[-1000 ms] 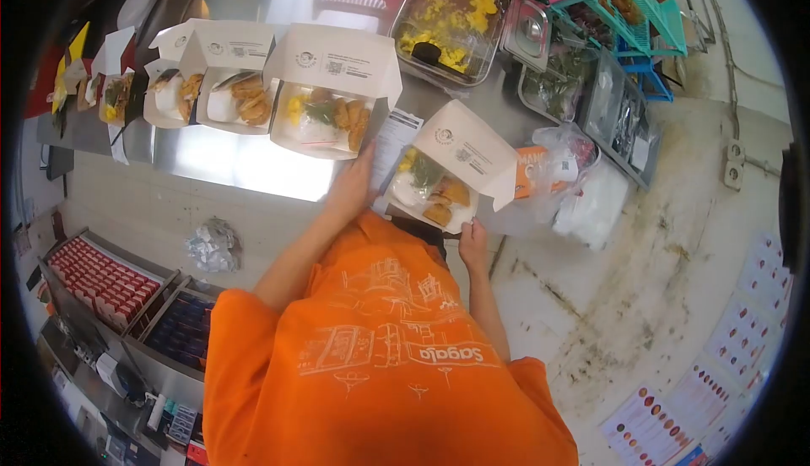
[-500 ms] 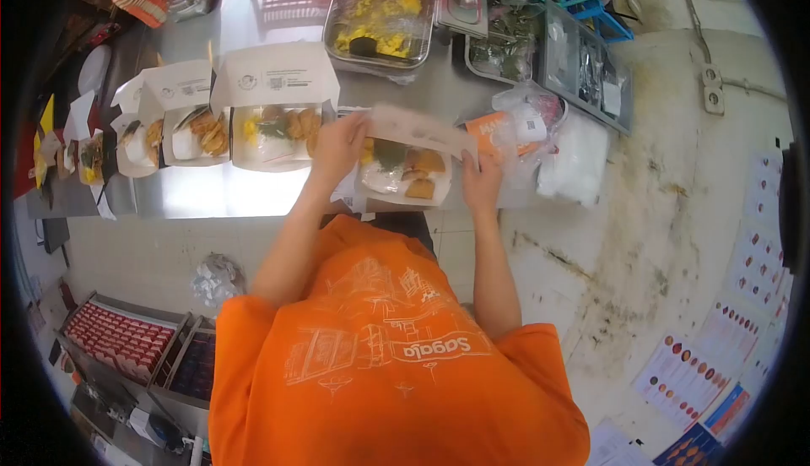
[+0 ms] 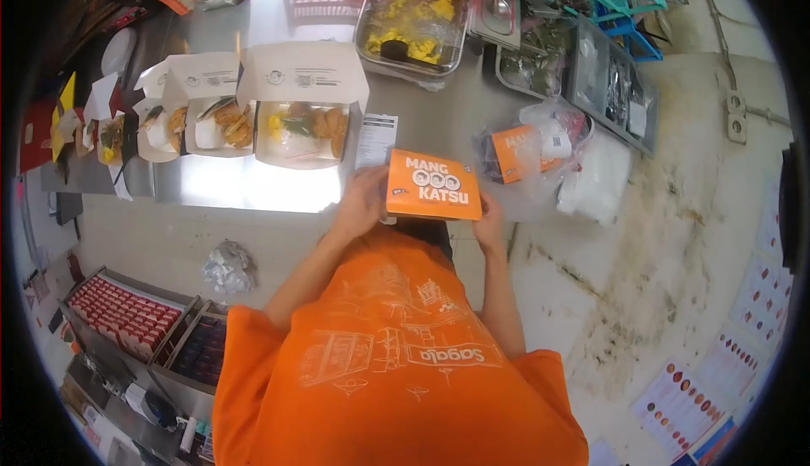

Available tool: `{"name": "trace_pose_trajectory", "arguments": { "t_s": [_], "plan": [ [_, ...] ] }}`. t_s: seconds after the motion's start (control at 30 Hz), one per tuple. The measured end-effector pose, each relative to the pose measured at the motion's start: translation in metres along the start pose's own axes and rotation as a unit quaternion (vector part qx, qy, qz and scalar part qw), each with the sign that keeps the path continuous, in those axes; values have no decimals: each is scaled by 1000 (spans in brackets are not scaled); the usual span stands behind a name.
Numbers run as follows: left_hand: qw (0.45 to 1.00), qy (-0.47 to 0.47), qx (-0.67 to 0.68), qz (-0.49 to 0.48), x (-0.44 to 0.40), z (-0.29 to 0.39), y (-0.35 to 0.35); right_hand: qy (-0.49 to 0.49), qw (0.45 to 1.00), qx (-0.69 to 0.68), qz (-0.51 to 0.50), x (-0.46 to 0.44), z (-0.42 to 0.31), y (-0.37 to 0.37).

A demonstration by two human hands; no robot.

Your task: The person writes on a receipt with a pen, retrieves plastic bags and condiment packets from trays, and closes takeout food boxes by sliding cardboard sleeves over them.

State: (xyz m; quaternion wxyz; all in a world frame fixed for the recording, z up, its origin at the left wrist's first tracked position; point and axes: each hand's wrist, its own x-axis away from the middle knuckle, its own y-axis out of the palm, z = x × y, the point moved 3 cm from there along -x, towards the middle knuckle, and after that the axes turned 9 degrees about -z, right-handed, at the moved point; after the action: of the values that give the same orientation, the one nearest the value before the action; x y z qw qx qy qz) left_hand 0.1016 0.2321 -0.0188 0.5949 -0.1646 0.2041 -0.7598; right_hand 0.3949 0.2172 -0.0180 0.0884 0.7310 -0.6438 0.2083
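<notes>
An orange food box (image 3: 434,186) with white "MANG KATSU" lettering is held between both hands, its lid down over the food. My left hand (image 3: 364,203) grips its left side, fingers partly hidden by the box. At the right front corner, my right hand (image 3: 488,226) has its fingers closed on the box edge. Just behind the box lies a printed paper slip (image 3: 376,138). To the left, an open food box (image 3: 299,138) shows rice, yellow egg, greens and fried pieces. Beside it stands another open box (image 3: 221,126) with rice and fried pieces.
A glass container of yellow egg (image 3: 412,23) sits at the back of the steel counter (image 3: 249,192). A plastic bag with an orange box (image 3: 516,154) and white plastic packs (image 3: 595,181) lie right. Metal trays (image 3: 531,65) stand behind them, near the wall.
The lid of the held box has swung down, hiding the food and showing its orange printed top. Both hands have lowered to the box's sides. The view has shifted slightly.
</notes>
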Motion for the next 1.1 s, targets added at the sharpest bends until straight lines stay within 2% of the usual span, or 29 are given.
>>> {"name": "trace_pose_trajectory", "arguments": {
  "t_s": [0.03, 0.07, 0.1, 0.13, 0.2, 0.27, 0.3, 0.37, 0.4, 0.47, 0.5, 0.57, 0.67, 0.7, 0.77, 0.87, 0.9, 0.97, 1.1],
  "plan": [
    [998, -59, -9, -23, 7, -5, 3, 24, 987, -154, -47, 4, -5, -6],
    [980, -140, 131, -51, 11, -14, 6, 48, 947, -304, -91, 9, -9, -15],
    [936, -215, 268, -75, 7, -18, 7, 71, 882, -446, -132, 11, -11, -16],
    [867, -284, 397, -99, 5, -22, 9, 106, 928, -343, -102, 9, -8, -15],
    [945, -200, 198, -167, 5, -35, 19, 167, 978, -120, -38, -2, -4, -13],
    [970, -177, -46, -158, -7, 20, -6, 184, 977, 98, -47, -11, -3, -5],
    [969, -180, -69, -154, -9, 25, -4, 190, 959, 207, -50, -11, 0, -2],
    [966, -183, -113, -143, -15, 32, 2, -2, 931, 363, 34, -10, 2, 1],
    [964, -100, -198, -146, -25, 40, 4, -101, 893, 433, 74, -10, 0, 4],
    [917, 63, -361, -157, -35, 56, 12, -153, 838, 522, -52, -13, -45, 28],
    [893, 67, -406, -183, -36, 55, 26, -178, 801, 560, -113, -14, -63, 38],
    [835, 75, -495, -227, -42, 46, 58, -167, 795, 564, -147, -21, -70, 46],
    [873, 11, -458, -169, -41, 48, 67, -146, 773, 586, -193, -30, -67, 45],
    [868, 8, -464, -175, -38, 48, 69, -137, 763, 596, -209, -31, -63, 41],
    [858, 5, -478, -188, -35, 46, 70, -203, 743, 607, -197, -35, -31, 25],
    [890, 67, -398, -210, -31, 45, 51, -263, 709, 632, -172, -31, -15, 24],
    [886, 99, -391, -228, -26, 37, 49, -276, 697, 642, -159, -28, -13, 25],
    [874, 164, -380, -254, -24, 17, 44, -265, 707, 636, -161, -21, -12, 28],
    [858, 136, -352, -348, -23, 23, 28, -233, 730, 604, -218, -24, -25, 20]
  ]
}}
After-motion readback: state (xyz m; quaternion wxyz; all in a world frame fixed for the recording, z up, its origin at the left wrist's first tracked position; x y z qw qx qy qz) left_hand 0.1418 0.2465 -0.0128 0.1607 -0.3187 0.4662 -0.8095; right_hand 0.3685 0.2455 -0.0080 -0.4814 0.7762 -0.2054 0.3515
